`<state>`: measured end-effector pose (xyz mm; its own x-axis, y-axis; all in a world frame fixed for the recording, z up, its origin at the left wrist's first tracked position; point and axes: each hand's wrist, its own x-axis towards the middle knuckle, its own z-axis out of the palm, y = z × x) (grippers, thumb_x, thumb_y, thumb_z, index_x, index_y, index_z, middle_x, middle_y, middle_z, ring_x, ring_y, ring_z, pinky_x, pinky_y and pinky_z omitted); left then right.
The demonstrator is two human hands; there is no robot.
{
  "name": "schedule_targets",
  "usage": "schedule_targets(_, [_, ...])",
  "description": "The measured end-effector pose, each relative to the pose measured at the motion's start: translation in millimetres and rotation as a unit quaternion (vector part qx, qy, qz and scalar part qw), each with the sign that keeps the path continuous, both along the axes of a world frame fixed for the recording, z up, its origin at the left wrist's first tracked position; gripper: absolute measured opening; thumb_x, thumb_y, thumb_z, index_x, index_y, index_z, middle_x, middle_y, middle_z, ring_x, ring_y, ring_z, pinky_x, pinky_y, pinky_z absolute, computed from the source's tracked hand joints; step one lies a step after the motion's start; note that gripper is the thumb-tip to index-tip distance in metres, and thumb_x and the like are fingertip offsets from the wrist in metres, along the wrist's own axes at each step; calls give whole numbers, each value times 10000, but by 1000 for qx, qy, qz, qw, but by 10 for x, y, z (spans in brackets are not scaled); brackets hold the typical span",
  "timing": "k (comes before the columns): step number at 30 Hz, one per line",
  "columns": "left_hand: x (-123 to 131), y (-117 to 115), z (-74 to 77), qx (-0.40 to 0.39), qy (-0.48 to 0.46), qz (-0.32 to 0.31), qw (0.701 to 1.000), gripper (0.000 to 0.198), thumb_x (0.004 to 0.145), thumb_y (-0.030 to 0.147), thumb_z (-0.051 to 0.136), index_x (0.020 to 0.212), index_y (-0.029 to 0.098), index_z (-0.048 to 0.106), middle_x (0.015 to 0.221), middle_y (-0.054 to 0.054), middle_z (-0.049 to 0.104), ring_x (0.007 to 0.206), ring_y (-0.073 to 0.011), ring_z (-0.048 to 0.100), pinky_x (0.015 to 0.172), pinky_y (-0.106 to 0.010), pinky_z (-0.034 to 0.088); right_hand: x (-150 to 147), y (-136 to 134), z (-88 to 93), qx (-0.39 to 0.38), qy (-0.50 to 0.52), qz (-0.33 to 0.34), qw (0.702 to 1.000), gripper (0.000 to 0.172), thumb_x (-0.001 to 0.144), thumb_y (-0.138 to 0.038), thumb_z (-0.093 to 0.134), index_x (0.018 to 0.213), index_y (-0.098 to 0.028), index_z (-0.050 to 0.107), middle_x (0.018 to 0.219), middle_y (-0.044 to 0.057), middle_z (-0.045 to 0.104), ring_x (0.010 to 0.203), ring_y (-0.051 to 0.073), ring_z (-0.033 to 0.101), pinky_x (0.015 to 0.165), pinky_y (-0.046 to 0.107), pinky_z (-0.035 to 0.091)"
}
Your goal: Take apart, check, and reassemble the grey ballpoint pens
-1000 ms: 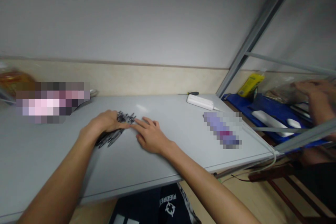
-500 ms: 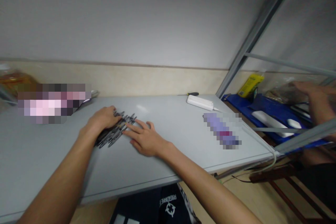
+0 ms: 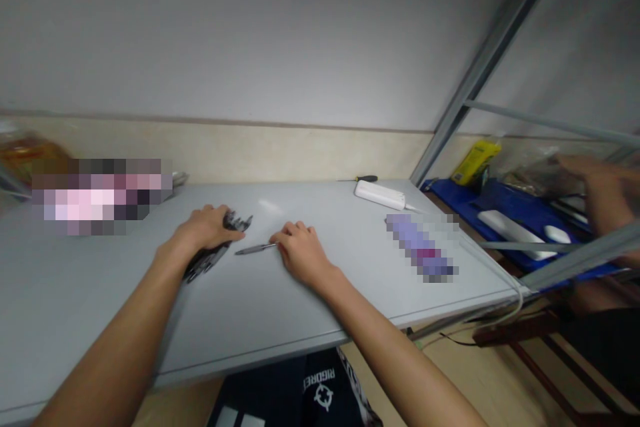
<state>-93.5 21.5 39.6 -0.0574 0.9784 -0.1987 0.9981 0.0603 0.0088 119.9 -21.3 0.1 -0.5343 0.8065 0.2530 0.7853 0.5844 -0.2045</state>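
Left hand (image 3: pixel 207 230) curled over pen bundle (image 3: pixel 215 250) on desk (image 3: pixel 280 307); right hand (image 3: pixel 300 250) pinching single pen (image 3: pixel 256 249).

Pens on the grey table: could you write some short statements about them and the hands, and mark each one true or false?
1. The left hand rests on a pile of dark pens. True.
2. The right hand lies flat and empty. False: its fingers pinch one end of a single pen.
3. The single pen lies on the table, apart from the pile. True.
4. The white box lies between the two hands. False: it lies farther back and to the right, near the screwdriver.
5. Another person's hand shows at the right edge. True.
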Motion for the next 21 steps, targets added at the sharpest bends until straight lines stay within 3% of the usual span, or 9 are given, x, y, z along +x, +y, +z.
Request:
schedule_targets(4, [15,-16,88,-4,0,-15,1000,700,683,475,555,1281,124,454,1202,-180,575,1078,-297,562,851,-311,434,184,90,17,-9,1,-63,998,306,880,-149,397,1038,-257,636,999,79,586,946,229,480,753,352,366])
schedule_targets(11, [18,-35,127,-24,-7,-25,999,695,667,279,538,1305,46,392,1252,-210,541,1111,-302,547,858,-306,437,516,157,61,-15,11,-99,995,312,859,-145,407,1037,-230,649,993,104,592,924,248,491,742,366,378])
schedule_targets(15, [-8,-16,92,-23,-3,-22,999,704,666,271,536,1317,53,376,1260,-203,536,1118,-297,545,867,-299,438,660,172,52,-7,15,-106,994,307,854,-142,415,1034,-222,651,976,98,587,918,240,485,748,355,372])
schedule_targets(21, [-51,-21,88,-12,-8,-10,1000,778,701,406,538,1354,48,313,1267,-213,521,1138,-301,529,900,-311,421,750,163,-19,-8,34,-108,994,290,873,-155,415,1046,-214,639,991,88,565,930,212,463,773,324,344])
